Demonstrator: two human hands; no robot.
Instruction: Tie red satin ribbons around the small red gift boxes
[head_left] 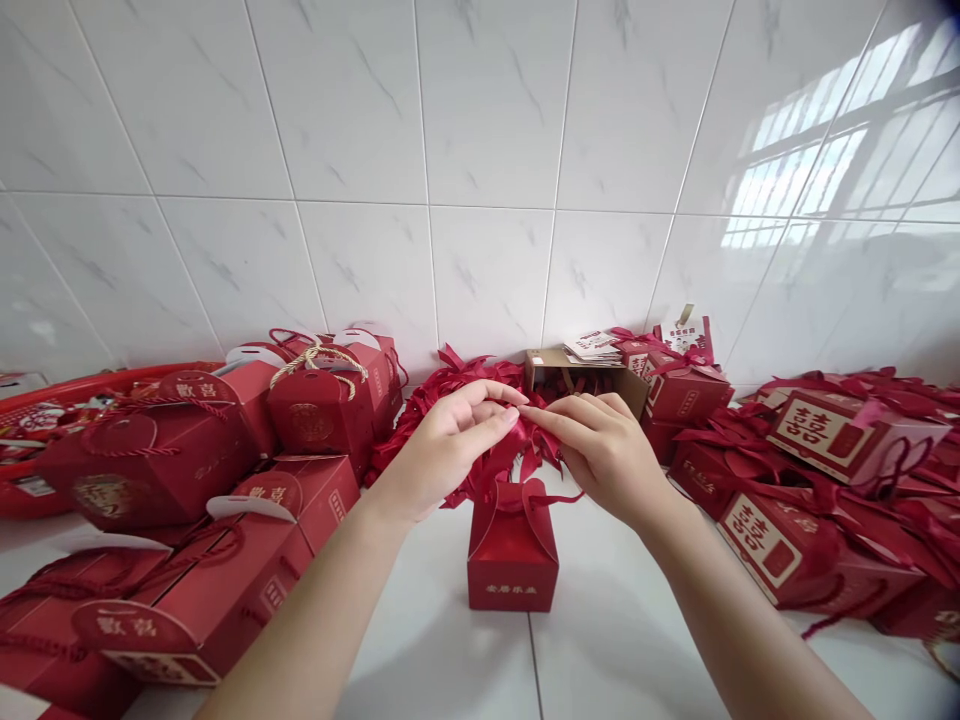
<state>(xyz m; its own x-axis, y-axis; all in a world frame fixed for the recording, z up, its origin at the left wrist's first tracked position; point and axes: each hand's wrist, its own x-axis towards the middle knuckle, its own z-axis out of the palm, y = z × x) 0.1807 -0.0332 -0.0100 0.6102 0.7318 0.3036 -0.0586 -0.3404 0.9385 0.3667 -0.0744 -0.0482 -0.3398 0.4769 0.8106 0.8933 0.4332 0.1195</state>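
A small red gift box (pixel 513 560) with gold lettering stands upright on the white tiled surface, its top flaps drawn together. Red ribbon (pixel 559 498) runs through the top of the box and up toward my fingers. Above the box, my left hand (pixel 465 440) is closed in a pinch at the ribbon, thumb against forefinger. My right hand (pixel 600 450) pinches there too, its fingertips meeting those of the left. The exact bit of ribbon between the fingertips is mostly hidden. Behind my hands lies a heap of loose red ribbons (pixel 420 425).
Larger red boxes with rope handles (pixel 225 560) are stacked on the left, near a red basket (pixel 22 490). On the right lie several ribboned boxes (pixel 795 550). An open carton (pixel 634 388) with cards (pixel 592 346) stands by the tiled wall (pixel 495 270).
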